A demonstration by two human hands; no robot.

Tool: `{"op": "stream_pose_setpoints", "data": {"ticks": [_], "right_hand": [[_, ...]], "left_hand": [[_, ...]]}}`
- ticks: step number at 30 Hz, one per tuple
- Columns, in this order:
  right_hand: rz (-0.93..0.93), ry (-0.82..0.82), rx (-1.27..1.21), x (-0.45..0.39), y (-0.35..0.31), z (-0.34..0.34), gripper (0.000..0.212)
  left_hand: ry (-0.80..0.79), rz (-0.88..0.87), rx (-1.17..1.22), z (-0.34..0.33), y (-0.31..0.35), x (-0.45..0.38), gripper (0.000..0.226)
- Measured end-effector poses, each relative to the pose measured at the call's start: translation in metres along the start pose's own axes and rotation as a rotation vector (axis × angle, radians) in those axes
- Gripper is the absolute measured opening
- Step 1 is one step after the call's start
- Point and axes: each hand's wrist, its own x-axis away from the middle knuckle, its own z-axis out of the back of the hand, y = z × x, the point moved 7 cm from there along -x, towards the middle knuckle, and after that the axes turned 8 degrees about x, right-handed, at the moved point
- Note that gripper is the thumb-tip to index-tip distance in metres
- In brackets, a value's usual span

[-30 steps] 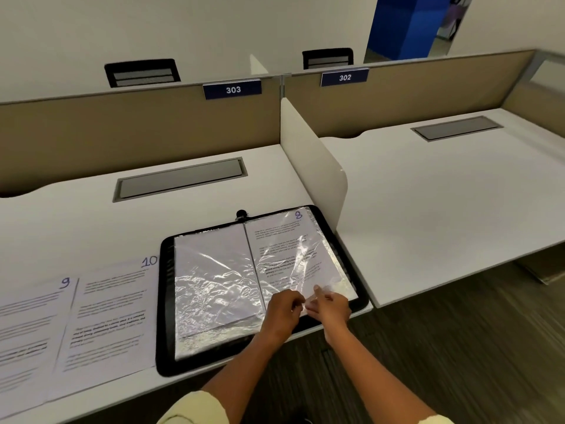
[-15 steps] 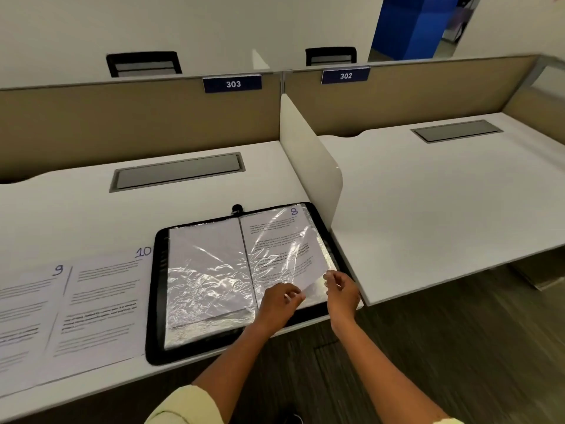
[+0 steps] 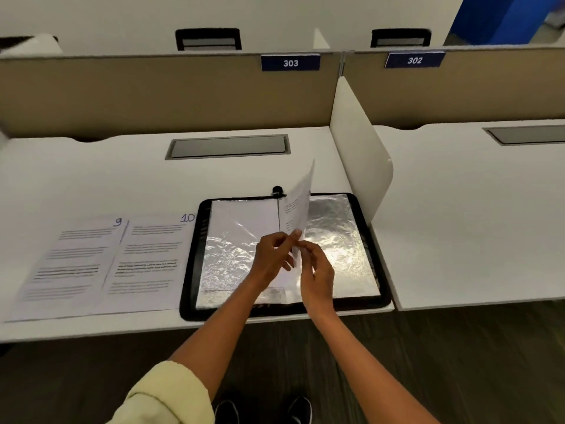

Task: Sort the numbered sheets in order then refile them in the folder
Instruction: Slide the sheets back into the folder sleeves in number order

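1. A black folder [image 3: 191,270] lies open on the white desk [image 3: 91,179], its clear plastic sleeves shining on both sides.
2. One sleeve [image 3: 301,206] with a printed sheet inside stands upright over the spine.
3. The left hand [image 3: 272,258] and right hand [image 3: 316,270] both pinch this sleeve's lower edge between fingertips.
4. At nine o'clock of the folder lie sheet 10 [image 3: 146,258], touching it, and sheet 9 [image 3: 70,264] beyond.
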Motion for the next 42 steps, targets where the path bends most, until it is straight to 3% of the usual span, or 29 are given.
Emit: {"op": "stream_pose_setpoints", "data": {"ticks": [8,13,18,26,30,36,42], "right_hand": [[0.086,-0.237,0.033,0.015,-0.003,-0.070,0.032],[0.028,-0.347,0.493,0.021,0.047,-0.094,0.046],[-0.015,-0.560,0.831,0.030,0.083,-0.113,0.045],[0.002,-0.522,1.021,0.047,0.080,-0.129,0.037],[-0.053,-0.477,1.081,0.053,0.071,-0.137,0.037],[0.017,-0.340,1.153,0.074,0.042,-0.178,0.058],[0.155,-0.411,1.157,0.104,0.013,-0.263,0.072]], "left_hand": [[0.124,0.077,0.044,0.098,-0.009,0.019,0.023],[0.254,0.142,-0.003,0.152,-0.032,0.036,0.019],[0.327,0.202,-0.190,0.195,-0.065,0.050,0.020],[0.265,0.286,-0.369,0.231,-0.096,0.064,0.017],[0.200,0.303,-0.366,0.249,-0.105,0.071,0.026],[0.296,0.064,-0.583,0.316,-0.092,0.087,0.040],[0.327,-0.041,-0.903,0.401,-0.090,0.108,0.060]]}}
